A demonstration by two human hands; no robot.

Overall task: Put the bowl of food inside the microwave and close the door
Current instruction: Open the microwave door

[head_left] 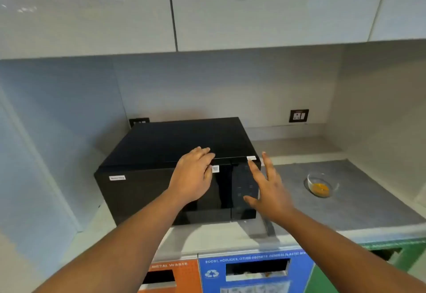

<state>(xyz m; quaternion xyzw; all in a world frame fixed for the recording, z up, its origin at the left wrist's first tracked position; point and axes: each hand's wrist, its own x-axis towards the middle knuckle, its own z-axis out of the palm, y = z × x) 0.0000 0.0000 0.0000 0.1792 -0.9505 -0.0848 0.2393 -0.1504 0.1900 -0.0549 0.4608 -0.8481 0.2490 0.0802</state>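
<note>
A black microwave [147, 184] stands on the grey counter [359, 207] with its door shut. My left hand [192, 175] rests at the top right corner of the door, fingers over the upper edge, holding nothing. My right hand [268, 189] hovers in front of the control panel with fingers spread, empty. A clear glass bowl [320, 184] with orange food sits on the counter to the right of the microwave, apart from both hands.
White upper cabinets [253, 11] hang above the counter. A wall socket [299, 115] is behind the bowl. Below the counter edge are orange [170, 274], blue [253, 272] and green [391, 260] waste bin fronts. Side walls close in the counter at both ends.
</note>
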